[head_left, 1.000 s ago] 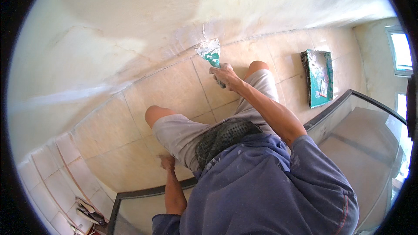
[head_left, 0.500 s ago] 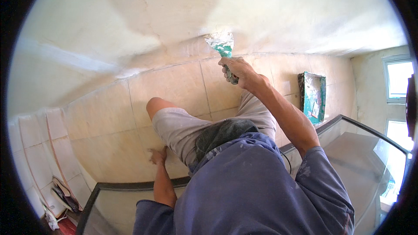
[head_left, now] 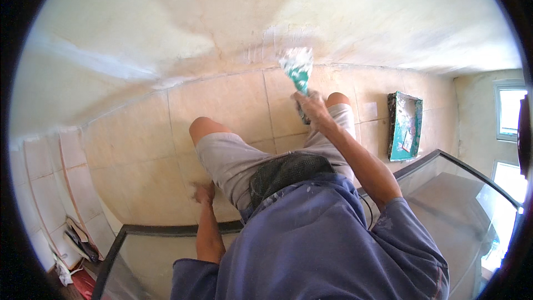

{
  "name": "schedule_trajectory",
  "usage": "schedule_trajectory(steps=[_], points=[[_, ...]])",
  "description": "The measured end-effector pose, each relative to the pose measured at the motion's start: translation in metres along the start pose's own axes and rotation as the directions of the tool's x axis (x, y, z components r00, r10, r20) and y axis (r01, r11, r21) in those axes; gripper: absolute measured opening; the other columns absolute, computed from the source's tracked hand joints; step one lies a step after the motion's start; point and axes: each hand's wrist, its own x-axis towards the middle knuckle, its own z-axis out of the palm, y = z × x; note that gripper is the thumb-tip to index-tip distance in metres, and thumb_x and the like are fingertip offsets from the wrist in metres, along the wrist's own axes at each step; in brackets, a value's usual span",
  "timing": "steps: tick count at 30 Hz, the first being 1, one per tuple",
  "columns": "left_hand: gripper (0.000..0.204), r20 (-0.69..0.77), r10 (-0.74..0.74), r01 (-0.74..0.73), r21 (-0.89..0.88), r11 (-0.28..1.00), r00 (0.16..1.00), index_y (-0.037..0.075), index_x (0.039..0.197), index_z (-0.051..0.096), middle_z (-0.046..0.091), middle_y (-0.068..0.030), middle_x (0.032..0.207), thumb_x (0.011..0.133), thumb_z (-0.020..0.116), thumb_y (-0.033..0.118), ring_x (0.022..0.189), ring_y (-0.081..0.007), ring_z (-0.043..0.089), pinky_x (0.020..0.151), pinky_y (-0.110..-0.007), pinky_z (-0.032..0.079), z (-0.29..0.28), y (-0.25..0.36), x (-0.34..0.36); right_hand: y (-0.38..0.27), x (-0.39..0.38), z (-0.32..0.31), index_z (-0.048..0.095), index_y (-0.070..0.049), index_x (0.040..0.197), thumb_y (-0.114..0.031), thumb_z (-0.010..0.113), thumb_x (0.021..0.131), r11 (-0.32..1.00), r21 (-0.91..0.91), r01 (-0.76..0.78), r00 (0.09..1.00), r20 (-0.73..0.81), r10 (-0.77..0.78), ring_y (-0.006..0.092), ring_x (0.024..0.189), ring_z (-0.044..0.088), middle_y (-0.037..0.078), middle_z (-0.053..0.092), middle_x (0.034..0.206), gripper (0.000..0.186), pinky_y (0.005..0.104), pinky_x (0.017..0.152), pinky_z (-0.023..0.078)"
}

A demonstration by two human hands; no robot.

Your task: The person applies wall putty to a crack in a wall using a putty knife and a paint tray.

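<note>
My right hand (head_left: 312,108) is closed round the handle of a putty knife (head_left: 298,69). Its green, wide blade is coated with white filler and points toward the wall (head_left: 333,11), just below fresh pale smears (head_left: 286,36); a small gap seems to part blade and wall. A brownish patch with a thin crack (head_left: 202,8) marks the wall to the left. My left hand (head_left: 204,191) hangs low beside my left thigh, over the tan tiles (head_left: 133,161). It holds nothing visible, and its fingers look loosely apart, though blurred.
A green tray (head_left: 405,128) smeared with filler lies on the tiles at the right. Behind me, a dark-framed glass panel (head_left: 444,183) spans both sides. Shoes (head_left: 80,240) and a red item (head_left: 83,284) lie at the lower left. A window (head_left: 511,108) is at far right.
My right hand has drawn the putty knife back from the wall, downward and slightly right. New pale smears show where the blade was. My left hand has shifted only slightly.
</note>
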Motion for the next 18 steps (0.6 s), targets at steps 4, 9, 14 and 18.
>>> schedule_trajectory(steps=[4,9,14,18], points=[[0.101,0.024,-0.010,0.007,0.104,0.995,1.000,-0.002,0.134,0.004,0.049,-0.0295,0.111,0.070,0.058,0.054,0.104,-0.0412,0.048,0.088,-0.044,0.038,0.023,-0.023,0.033,0.043,0.041,0.026,0.052,-0.006,0.068,-0.021,0.057,0.074,0.990,-0.049,-0.131,0.991,0.020,0.132,0.0097,0.039,0.041,0.000,0.047,0.054,0.017,0.0254,0.035,0.031],[0.100,-0.020,-0.009,0.011,0.079,0.997,1.000,-0.003,0.134,0.004,0.049,-0.0306,0.110,0.071,0.058,0.052,0.102,-0.0424,0.049,0.086,-0.044,0.040,0.013,-0.008,0.013,0.063,0.082,0.044,0.050,-0.006,0.065,-0.021,0.057,0.073,0.970,0.119,-0.213,0.976,0.066,0.207,0.0107,0.039,0.039,0.001,0.046,0.053,0.018,0.0260,0.035,0.030],[0.103,0.005,0.004,-0.005,0.107,0.994,1.000,-0.004,0.134,-0.001,0.048,-0.0328,0.110,0.071,0.058,0.053,0.101,-0.0433,0.050,0.084,-0.045,0.041,0.012,-0.006,0.008,0.055,0.095,0.054,0.050,-0.006,0.066,-0.021,0.056,0.074,0.975,0.089,-0.205,0.978,0.060,0.200,0.0108,0.040,0.039,0.001,0.045,0.052,0.018,0.0273,0.035,0.030],[0.106,-0.028,-0.029,0.032,0.144,0.989,0.999,-0.004,0.133,-0.002,0.047,-0.0333,0.110,0.069,0.058,0.055,0.101,-0.0436,0.050,0.084,-0.046,0.041,0.016,-0.008,0.012,0.045,0.092,0.057,0.051,-0.007,0.067,-0.020,0.056,0.075,0.974,0.094,-0.205,0.978,0.055,0.201,0.0104,0.040,0.039,0.001,0.045,0.052,0.016,0.0267,0.035,0.030]])
